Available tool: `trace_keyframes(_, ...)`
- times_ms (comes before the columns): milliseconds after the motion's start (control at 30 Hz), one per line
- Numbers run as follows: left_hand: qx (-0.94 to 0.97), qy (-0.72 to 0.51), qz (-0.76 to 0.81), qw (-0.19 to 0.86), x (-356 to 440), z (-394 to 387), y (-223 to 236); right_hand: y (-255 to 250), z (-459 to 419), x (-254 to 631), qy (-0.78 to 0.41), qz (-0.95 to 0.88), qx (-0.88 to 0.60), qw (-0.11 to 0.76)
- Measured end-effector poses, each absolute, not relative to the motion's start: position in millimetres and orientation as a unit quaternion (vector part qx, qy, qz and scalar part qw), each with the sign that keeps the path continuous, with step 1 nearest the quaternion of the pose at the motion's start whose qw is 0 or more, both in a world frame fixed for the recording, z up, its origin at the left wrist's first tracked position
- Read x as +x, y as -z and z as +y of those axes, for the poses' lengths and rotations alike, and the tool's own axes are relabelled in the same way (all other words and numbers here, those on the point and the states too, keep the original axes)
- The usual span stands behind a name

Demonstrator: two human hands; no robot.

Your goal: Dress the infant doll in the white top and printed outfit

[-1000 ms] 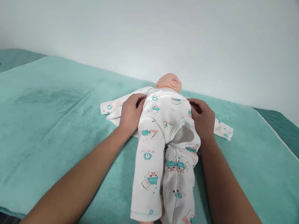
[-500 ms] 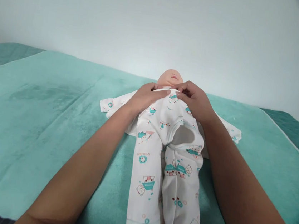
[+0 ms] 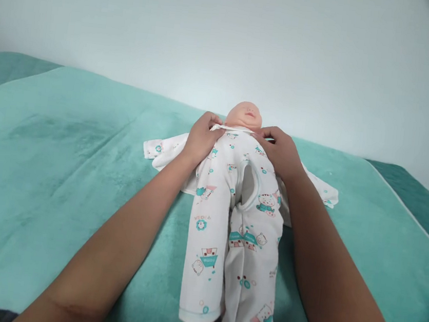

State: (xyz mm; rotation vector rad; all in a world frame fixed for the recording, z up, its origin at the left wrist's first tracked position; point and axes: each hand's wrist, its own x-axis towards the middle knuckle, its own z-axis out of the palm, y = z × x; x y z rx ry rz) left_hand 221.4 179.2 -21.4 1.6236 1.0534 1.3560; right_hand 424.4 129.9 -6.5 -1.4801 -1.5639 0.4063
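Observation:
A baby doll (image 3: 243, 115) lies on its back with its head away from me. It wears white printed pants (image 3: 206, 263) pulled high up the chest, with an oval opening at the crotch. A white printed shirt (image 3: 170, 145) shows its sleeves spread to both sides under the pants. My left hand (image 3: 204, 138) pinches the waistband at its left end, near the doll's neck. Its right end is pinched by my right hand (image 3: 279, 150). Between the two hands the band is stretched flat below the chin. The doll's feet stick out of the pant legs.
A light green cloth (image 3: 63, 164) covers the surface, with darker green fabric (image 3: 405, 188) showing at its far right and far left corners. Behind it rises a pale wall (image 3: 213, 37). At the lower left the cloth's edge ends above a dark floor.
My hands have moved apart along the waistband, drawing it wide and straight. The crotch opening has narrowed and turned more upright, and the legs have shifted slightly left.

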Motion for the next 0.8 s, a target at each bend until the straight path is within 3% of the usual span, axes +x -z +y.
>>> trace_keyframes(200, 0.62, -0.482, 0.369, 0.497, 219, 167, 17, 11, 131, 434, -0.153, -0.63, -0.628, 0.431)
trace_keyframes(400, 0.623, -0.508, 0.429, 0.411, 223, 180, 23, 11, 143, 431, -0.136, -0.604, -0.669, 0.411)
trace_keyframes(800, 0.678, -0.523, 0.35, 0.38, 210, 153, 31, 31, 108, 425, -0.195, -0.567, -0.562, 0.569)
